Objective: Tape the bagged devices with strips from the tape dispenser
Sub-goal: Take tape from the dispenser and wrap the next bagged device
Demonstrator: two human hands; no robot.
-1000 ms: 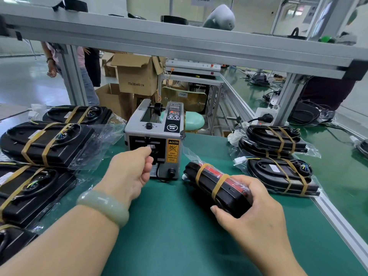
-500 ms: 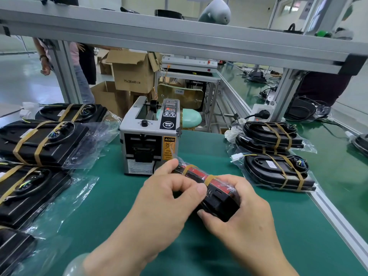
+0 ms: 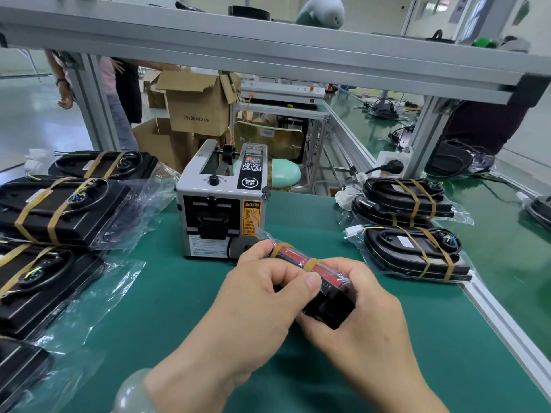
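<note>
A black and red bagged device (image 3: 325,296) with two tan tape bands is held just above the green mat, in front of the grey tape dispenser (image 3: 220,204). My right hand (image 3: 360,320) grips its near end from the right. My left hand (image 3: 262,305) is closed on its left side, thumb pressing near the closer tape band. Whether a tape strip is under my fingers I cannot tell. Taped bagged devices are stacked at the right (image 3: 414,254) and laid out at the left (image 3: 59,210).
An aluminium frame beam (image 3: 268,52) crosses overhead, with posts at left and right. The table's metal edge rail (image 3: 507,329) runs along the right. Cardboard boxes (image 3: 193,105) and a person (image 3: 119,93) stand beyond the table. A power socket (image 3: 390,166) sits behind the right stack.
My left hand left the dispenser's outlet and came back onto the device. The device has stayed in my right hand, now raised slightly closer to me.
</note>
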